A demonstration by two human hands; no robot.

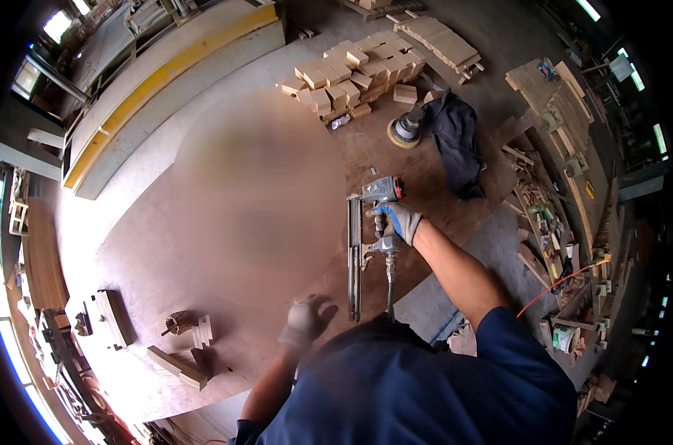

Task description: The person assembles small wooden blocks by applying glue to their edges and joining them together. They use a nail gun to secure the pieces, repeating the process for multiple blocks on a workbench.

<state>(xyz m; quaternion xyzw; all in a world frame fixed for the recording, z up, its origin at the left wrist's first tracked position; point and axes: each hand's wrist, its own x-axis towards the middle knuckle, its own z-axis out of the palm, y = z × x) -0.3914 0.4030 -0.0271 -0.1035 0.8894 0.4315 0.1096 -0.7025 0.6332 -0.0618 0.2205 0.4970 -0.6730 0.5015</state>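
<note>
a grey nail gun (377, 215) is held in the right hand (397, 221) near the middle of the frame, a little to the right. the gloved grip is closed around the handle of the gun. the long thin part of the gun points down toward the lower edge of the frame, and a hose is seen at its bottom end. the gun sits over the brown surface (143, 252).

the left hand (301, 322) is seen in the lower middle of the frame, resting on the surface. it is blurred, so it cannot be told if its grip is wide or narrow.

a pile of small wood blocks (351, 74) is seen at the top middle. a round sander (406, 128) and a dark cloth (457, 141) lie just below the pile. a few wood pieces (184, 360) lie at the lower left.
</note>
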